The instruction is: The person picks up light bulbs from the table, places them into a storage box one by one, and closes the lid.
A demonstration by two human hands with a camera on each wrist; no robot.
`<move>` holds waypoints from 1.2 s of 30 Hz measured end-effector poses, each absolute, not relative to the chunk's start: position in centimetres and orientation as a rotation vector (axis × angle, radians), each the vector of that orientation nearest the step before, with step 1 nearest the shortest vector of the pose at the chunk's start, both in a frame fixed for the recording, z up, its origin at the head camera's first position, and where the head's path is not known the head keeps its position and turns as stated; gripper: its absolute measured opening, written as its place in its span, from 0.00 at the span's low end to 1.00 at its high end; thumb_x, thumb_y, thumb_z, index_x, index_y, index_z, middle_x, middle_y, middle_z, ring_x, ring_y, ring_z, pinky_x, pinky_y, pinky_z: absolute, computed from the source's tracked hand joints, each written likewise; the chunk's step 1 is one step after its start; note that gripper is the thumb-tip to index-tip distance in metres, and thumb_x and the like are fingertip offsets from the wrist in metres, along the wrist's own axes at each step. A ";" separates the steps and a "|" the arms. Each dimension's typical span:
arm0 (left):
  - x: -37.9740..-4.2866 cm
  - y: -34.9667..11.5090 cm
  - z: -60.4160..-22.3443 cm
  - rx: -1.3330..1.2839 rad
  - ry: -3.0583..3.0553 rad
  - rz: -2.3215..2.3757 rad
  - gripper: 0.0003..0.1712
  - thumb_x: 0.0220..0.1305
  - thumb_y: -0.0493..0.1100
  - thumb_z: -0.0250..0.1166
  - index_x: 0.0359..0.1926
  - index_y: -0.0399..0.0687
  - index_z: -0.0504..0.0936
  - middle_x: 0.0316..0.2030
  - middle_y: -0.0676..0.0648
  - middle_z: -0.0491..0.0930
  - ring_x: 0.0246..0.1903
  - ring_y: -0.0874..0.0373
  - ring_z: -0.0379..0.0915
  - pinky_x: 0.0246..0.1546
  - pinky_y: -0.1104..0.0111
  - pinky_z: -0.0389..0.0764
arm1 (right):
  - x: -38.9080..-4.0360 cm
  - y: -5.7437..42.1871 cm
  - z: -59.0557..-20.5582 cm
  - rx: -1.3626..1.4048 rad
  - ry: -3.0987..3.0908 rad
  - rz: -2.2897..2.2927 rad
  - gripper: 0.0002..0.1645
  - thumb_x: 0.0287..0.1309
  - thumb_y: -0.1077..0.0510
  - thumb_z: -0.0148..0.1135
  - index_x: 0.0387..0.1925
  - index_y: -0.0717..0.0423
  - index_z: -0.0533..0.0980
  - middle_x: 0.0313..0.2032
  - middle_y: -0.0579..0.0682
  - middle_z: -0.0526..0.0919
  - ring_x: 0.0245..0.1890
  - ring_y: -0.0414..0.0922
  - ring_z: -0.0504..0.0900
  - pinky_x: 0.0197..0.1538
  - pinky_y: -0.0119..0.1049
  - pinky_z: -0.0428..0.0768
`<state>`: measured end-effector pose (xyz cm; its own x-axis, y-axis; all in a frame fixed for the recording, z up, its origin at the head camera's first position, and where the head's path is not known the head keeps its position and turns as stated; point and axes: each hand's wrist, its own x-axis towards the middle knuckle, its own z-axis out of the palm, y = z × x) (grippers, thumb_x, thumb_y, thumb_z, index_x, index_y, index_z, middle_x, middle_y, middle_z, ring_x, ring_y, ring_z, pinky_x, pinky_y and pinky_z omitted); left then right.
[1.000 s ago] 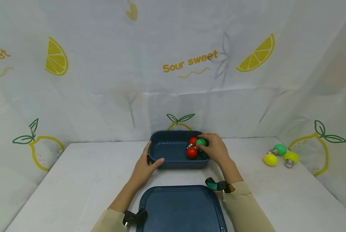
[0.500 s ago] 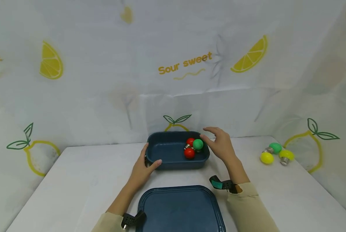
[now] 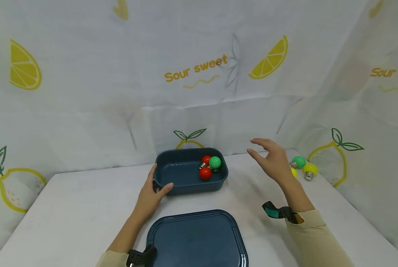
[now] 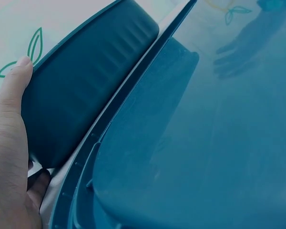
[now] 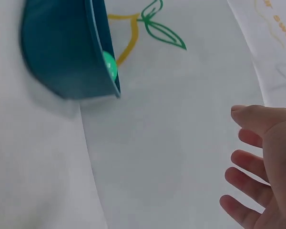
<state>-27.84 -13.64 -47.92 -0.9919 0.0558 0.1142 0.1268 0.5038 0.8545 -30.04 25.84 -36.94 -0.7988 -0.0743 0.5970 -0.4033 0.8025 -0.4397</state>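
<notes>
My left hand holds the left end of a dark blue rectangular container, its thumb at the front wall. In the left wrist view that thumb lies at the container's rim while the other fingers are partly hidden behind the end. Inside, at the right, are a green light bulb and two red light bulbs, one in front and one behind. My right hand is in the air right of the container, thumb and fingers spread apart around nothing. The right wrist view shows its fingers loosely bent and bare.
A dark blue lid lies on the white table in front of the container. At the table's right edge rest a green bulb and a yellow bulb; another yellow one is partly hidden by my right hand. A printed cloth hangs behind.
The right hand let go of the green bulb inside the container, then lifted away to the right toward the loose bulbs. My left hand kept its place on the container. The head view turned right.
</notes>
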 end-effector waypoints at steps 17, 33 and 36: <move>-28.4 -13.0 -47.9 -0.187 -2.656 -1.521 0.55 0.64 0.66 0.66 0.81 0.70 0.41 0.79 0.39 0.52 0.72 0.38 0.64 0.70 0.43 0.68 | -28.6 32.6 -39.2 0.275 -2.298 0.572 0.25 0.53 0.61 0.74 0.54 0.65 0.81 0.54 0.66 0.82 0.55 0.67 0.80 0.50 0.64 0.78; -28.0 -13.5 -48.0 -0.158 -2.661 -1.505 0.55 0.64 0.67 0.65 0.81 0.71 0.41 0.79 0.40 0.52 0.73 0.38 0.63 0.70 0.43 0.68 | -29.1 37.2 -43.7 0.067 -2.485 0.576 0.30 0.57 0.55 0.73 0.58 0.67 0.77 0.59 0.72 0.77 0.60 0.71 0.73 0.57 0.68 0.71; -28.0 -13.5 -48.0 -0.163 -2.657 -1.515 0.55 0.64 0.66 0.65 0.81 0.71 0.41 0.80 0.40 0.51 0.73 0.38 0.62 0.70 0.44 0.68 | -29.1 37.8 -44.2 0.030 -2.507 0.583 0.30 0.58 0.56 0.72 0.58 0.68 0.76 0.59 0.72 0.76 0.59 0.72 0.72 0.58 0.69 0.70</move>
<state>-28.03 -13.51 -47.98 -0.9913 0.0533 0.1205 0.1308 0.5060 0.8526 -29.05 37.76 -44.20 -0.8428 0.1011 0.5286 -0.1427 0.9050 -0.4007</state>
